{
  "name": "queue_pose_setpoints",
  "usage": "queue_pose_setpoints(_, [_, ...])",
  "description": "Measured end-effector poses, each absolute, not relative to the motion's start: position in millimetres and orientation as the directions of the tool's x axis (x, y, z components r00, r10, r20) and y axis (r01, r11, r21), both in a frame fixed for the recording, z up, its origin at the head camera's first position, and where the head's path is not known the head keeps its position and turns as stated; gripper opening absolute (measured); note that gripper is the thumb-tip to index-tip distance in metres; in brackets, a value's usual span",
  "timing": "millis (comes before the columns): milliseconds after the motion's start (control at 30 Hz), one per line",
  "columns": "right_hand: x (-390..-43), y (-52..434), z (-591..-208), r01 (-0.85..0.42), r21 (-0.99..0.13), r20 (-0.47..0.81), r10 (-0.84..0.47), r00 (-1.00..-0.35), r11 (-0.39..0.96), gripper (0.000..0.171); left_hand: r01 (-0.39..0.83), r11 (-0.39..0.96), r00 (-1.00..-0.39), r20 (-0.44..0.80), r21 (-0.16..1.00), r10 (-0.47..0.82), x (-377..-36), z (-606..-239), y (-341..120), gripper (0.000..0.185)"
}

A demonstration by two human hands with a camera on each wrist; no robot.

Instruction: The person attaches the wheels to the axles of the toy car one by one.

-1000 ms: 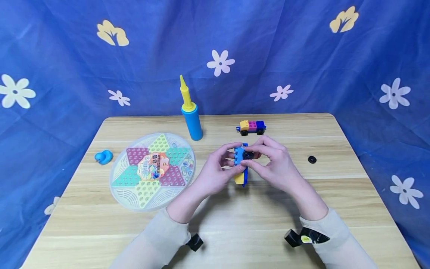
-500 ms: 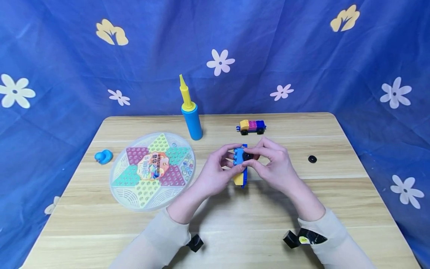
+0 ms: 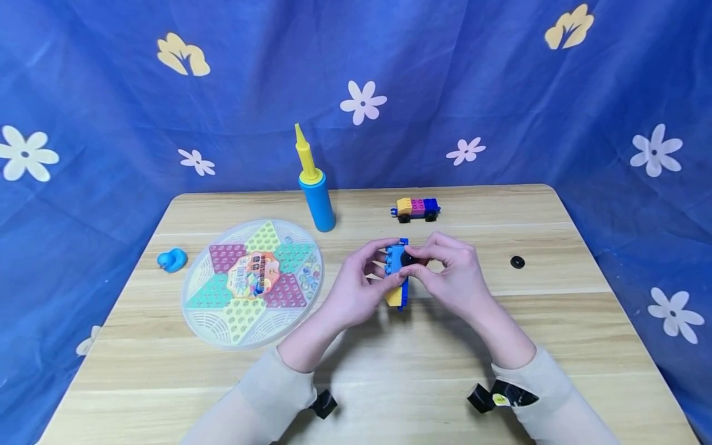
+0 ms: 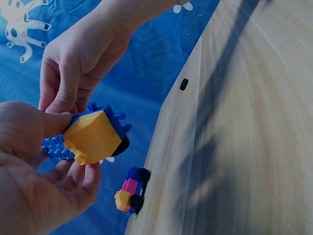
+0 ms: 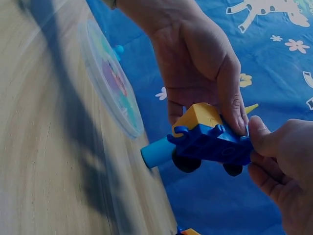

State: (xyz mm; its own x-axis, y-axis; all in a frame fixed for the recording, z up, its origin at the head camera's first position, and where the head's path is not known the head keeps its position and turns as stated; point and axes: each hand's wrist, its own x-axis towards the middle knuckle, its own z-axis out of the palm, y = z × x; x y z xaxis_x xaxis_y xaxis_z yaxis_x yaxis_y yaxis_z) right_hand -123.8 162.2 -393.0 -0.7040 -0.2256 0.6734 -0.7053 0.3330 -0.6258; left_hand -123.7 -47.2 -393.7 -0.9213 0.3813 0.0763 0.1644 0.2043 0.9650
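Observation:
A toy block car [image 3: 394, 259] with blue and yellow bricks is held up over the table, tipped on its side. My left hand [image 3: 356, 281] grips it by the bricks between thumb and fingers. With thumb and fingers my right hand [image 3: 453, 266] pinches a black wheel [image 3: 408, 259] against the car's underside edge. The right wrist view shows the blue chassis [image 5: 215, 147] with two black wheels [image 5: 186, 161] on its far side. Yellow bricks [image 4: 93, 137] face the left wrist camera. My right fingertips hide part of the pinched wheel.
A loose black wheel [image 3: 517, 262] lies on the right of the table. Another block car [image 3: 417, 209] stands at the back. Leftward are a blue and yellow pump [image 3: 318, 198], a Chinese checkers board [image 3: 211, 321] and a blue rubber duck [image 3: 172, 260].
Both hands stay at the car, which has shifted very slightly left. My right hand has turned a little, still pinching the wheel. The other things have stayed put.

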Motion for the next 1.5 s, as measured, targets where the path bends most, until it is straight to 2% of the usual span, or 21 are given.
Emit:
queue_pose_setpoints(233, [-123, 161, -390, -0.656, -0.677, 0.625, -0.211, -0.752, 0.334, 0.035, 0.185, 0.199, -0.922, 0.099, 0.962, 0.375, -123, -393, -47, 0.055])
queue_pose_setpoints(467, [-123, 160, -391, -0.656, -0.665, 0.622, -0.221, -0.751, 0.357, 0.032, 0.207, 0.255, -0.931, 0.110, 0.945, 0.349, -122, -393, -46, 0.056])
queue_pose_setpoints(800, [-124, 157, -393, -0.615, -0.735, 0.576, -0.214, -0.789, 0.288, 0.030, 0.138, 0.259, -0.934, 0.039, 0.956, 0.354, -119, -388, -49, 0.054])
queue_pose_setpoints(1033, [-121, 154, -399, -0.648, -0.693, 0.610, -0.223, -0.761, 0.314, 0.032, 0.167, 0.300, -0.935, 0.054, 0.939, 0.351, -119, -388, -52, 0.053])
queue_pose_setpoints(1300, [-122, 155, -395, -0.668, -0.665, 0.620, -0.252, -0.743, 0.333, 0.036, 0.161, 0.193, -0.919, 0.076, 0.968, 0.387, -122, -393, -58, 0.055])
queue_pose_setpoints(1500, [-123, 161, -392, -0.672, -0.656, 0.612, -0.278, -0.740, 0.344, 0.038, 0.189, 0.183, -0.909, 0.102, 0.965, 0.405, -125, -393, -62, 0.056])
